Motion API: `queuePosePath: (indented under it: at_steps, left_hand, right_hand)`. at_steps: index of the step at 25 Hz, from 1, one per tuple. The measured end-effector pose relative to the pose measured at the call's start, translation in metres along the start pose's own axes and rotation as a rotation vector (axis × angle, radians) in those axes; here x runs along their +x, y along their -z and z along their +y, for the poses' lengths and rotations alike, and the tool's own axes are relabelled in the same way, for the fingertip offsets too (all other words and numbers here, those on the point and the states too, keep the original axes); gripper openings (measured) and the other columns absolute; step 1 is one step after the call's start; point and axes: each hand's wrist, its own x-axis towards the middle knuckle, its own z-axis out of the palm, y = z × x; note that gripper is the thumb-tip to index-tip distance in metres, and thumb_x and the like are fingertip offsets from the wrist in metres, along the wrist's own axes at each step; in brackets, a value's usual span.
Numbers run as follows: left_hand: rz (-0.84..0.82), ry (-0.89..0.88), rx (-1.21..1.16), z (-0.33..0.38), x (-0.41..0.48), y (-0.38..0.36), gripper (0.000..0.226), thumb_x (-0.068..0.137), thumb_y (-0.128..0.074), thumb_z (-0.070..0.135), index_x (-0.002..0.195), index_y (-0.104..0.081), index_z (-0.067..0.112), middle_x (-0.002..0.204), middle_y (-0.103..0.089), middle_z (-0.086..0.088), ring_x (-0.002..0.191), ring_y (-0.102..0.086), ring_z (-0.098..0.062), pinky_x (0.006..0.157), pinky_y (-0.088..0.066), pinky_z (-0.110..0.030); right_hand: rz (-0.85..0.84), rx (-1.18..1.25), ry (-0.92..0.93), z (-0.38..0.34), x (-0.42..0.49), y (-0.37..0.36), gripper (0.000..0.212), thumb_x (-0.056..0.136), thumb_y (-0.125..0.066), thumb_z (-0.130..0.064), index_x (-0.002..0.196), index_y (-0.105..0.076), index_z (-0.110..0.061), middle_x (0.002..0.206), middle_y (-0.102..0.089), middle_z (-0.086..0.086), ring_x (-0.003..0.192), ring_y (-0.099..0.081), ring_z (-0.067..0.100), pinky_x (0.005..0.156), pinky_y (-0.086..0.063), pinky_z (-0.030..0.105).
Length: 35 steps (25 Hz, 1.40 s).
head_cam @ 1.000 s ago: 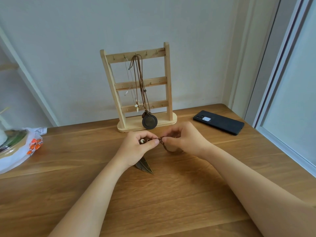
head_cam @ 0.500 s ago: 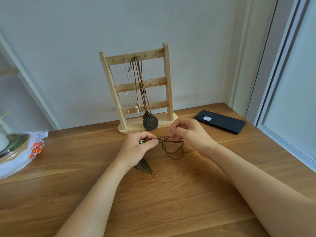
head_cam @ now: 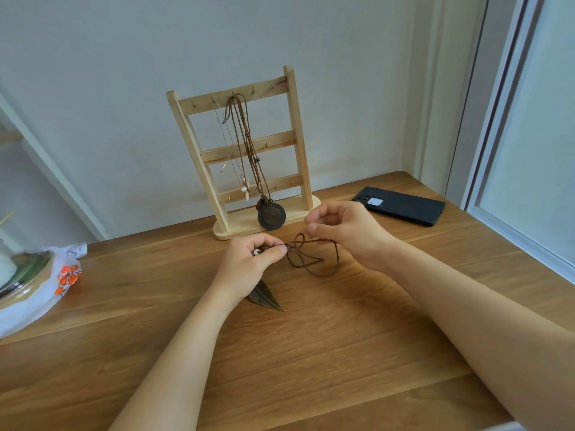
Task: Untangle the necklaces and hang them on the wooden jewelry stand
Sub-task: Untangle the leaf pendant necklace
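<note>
**Head view, untangling in progress.** My left hand [head_cam: 249, 265] pinches the brown cord [head_cam: 311, 269] between thumb and forefinger, just beside a pale bead [head_cam: 257, 252], with the other fingers [head_cam: 264, 244] curled in. My right hand [head_cam: 348, 231] hovers close above the counter [head_cam: 311, 353]. Its thumb and forefinger are closed on a strand of the same cord, and its other fingers are loosely bent. Between the 2 hands the cord lies in several crossed loops on the counter. The leaf pendant [head_cam: 266, 298] rests flat, partly hidden under the left wrist. Behind the hands, the wooden stand [head_cam: 281, 140] is upright and carries 2 necklaces from its top rail: a round pendant necklace [head_cam: 271, 215] reaching the base, and a thin chain [head_cam: 245, 189] with a pale charm. A phone [head_cam: 401, 205] lies well apart to the right, and a plastic bag [head_cam: 37, 293] sits at the left edge. I judge that the loops are not yet freed, so hanging must wait. Risks from here:
- Drawing the hands apart while the strands cross could cinch a loop into a tight knot.
- Lifting the cord could drag the leaf pendant so that it swings into the loops.
- At the stand, the free hooks sit just beside the hung necklaces, so the cord could snag them or nudge the stand.
</note>
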Motion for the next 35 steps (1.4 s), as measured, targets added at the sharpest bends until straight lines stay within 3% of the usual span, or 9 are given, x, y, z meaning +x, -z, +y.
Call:
queuePosePath:
  at_steps: [5, 8, 13, 16, 21, 26, 29, 33, 35]
  left_hand:
    - [-0.008, -0.005, 0.004, -0.002, 0.0, -0.001, 0.013, 0.089, -0.074, 0.02, 0.081, -0.079, 0.028, 0.077, -0.072, 0.013, 0.079, -0.063, -0.002, 0.08, -0.045, -0.029]
    - [-0.034, -0.023, 0.012, -0.003, 0.0, -0.001, 0.01, 0.088, -0.074, 0.022, 0.083, -0.079, 0.029, 0.082, -0.073, 0.014, 0.085, -0.064, -0.003, 0.084, -0.046, -0.031]
    - [-0.037, -0.019, 0.027, -0.003, 0.002, -0.001, 0.008, 0.088, -0.075, 0.021, 0.084, -0.079, 0.027, 0.084, -0.073, 0.015, 0.087, -0.064, -0.003, 0.084, -0.045, -0.03]
    - [-0.034, -0.001, 0.037, -0.003, 0.002, -0.003, 0.01, 0.087, -0.076, 0.021, 0.083, -0.078, 0.029, 0.082, -0.072, 0.017, 0.086, -0.064, -0.003, 0.083, -0.045, -0.03]
    - [-0.017, 0.053, 0.092, -0.01, 0.003, -0.001, 0.008, 0.087, -0.076, 0.025, 0.084, -0.079, 0.032, 0.085, -0.073, 0.017, 0.093, -0.064, -0.009, 0.085, -0.046, -0.032]
    - [-0.027, 0.067, 0.075, -0.008, 0.002, -0.004, 0.005, 0.088, -0.075, 0.028, 0.088, -0.08, 0.029, 0.08, -0.073, 0.017, 0.084, -0.065, -0.001, 0.08, -0.044, -0.027]
    - [0.006, 0.048, 0.098, -0.01, 0.001, -0.002, 0.011, 0.086, -0.078, 0.026, 0.095, -0.079, 0.033, 0.092, -0.075, 0.017, 0.092, -0.066, 0.0, 0.082, -0.047, -0.024]
    - [0.049, 0.044, 0.024, -0.007, 0.0, 0.002, 0.017, 0.086, -0.078, 0.02, 0.097, -0.074, 0.033, 0.092, -0.077, 0.01, 0.083, -0.068, -0.007, 0.074, -0.052, -0.024]
    - [0.054, 0.013, 0.035, -0.006, 0.001, 0.001, 0.015, 0.086, -0.078, 0.021, 0.095, -0.075, 0.032, 0.092, -0.076, 0.013, 0.087, -0.068, -0.005, 0.08, -0.05, -0.026]
  right_hand:
    - [-0.136, -0.211, 0.004, 0.003, -0.003, -0.002, 0.039, 0.081, -0.082, -0.012, 0.117, -0.068, -0.019, 0.107, -0.075, 0.001, 0.096, -0.073, 0.019, 0.089, -0.058, 0.034]
    - [-0.122, -0.217, -0.02, 0.002, -0.004, -0.003, 0.048, 0.086, -0.076, -0.005, 0.13, -0.062, -0.019, 0.117, -0.07, -0.001, 0.091, -0.073, 0.023, 0.077, -0.06, 0.03]
    - [-0.065, -0.241, 0.031, -0.003, -0.003, -0.003, 0.029, 0.086, -0.073, 0.001, 0.111, -0.073, -0.013, 0.092, -0.076, -0.002, 0.087, -0.072, 0.006, 0.085, -0.054, 0.021]
    - [0.031, -0.052, -0.022, -0.004, -0.001, 0.0, 0.025, 0.089, -0.067, 0.0, 0.109, -0.073, -0.015, 0.091, -0.073, 0.0, 0.09, -0.068, 0.012, 0.091, -0.051, 0.029]
    - [0.065, 0.432, -0.191, -0.018, 0.004, 0.014, 0.038, 0.093, -0.044, 0.001, 0.119, -0.065, -0.017, 0.082, -0.055, -0.003, 0.071, -0.045, 0.011, 0.075, -0.039, 0.03]
    - [0.124, 0.868, -0.178, -0.016, 0.005, 0.039, 0.037, 0.095, -0.047, -0.011, 0.13, -0.057, -0.017, 0.076, -0.051, -0.004, 0.067, -0.042, 0.011, 0.077, -0.033, 0.031]
    - [0.215, 0.732, -0.197, -0.01, 0.007, 0.037, 0.03, 0.093, -0.059, -0.016, 0.123, -0.064, -0.016, 0.072, -0.048, -0.004, 0.066, -0.043, 0.012, 0.076, -0.036, 0.032]
    - [0.512, 0.005, -0.09, -0.004, 0.007, 0.036, 0.014, 0.088, -0.064, -0.015, 0.095, -0.075, -0.01, 0.073, -0.062, -0.001, 0.078, -0.06, 0.014, 0.083, -0.048, 0.031]
    - [0.483, -0.212, 0.017, -0.005, 0.004, 0.028, 0.011, 0.086, -0.067, -0.014, 0.093, -0.075, -0.018, 0.086, -0.069, -0.003, 0.084, -0.063, 0.01, 0.08, -0.05, 0.026]
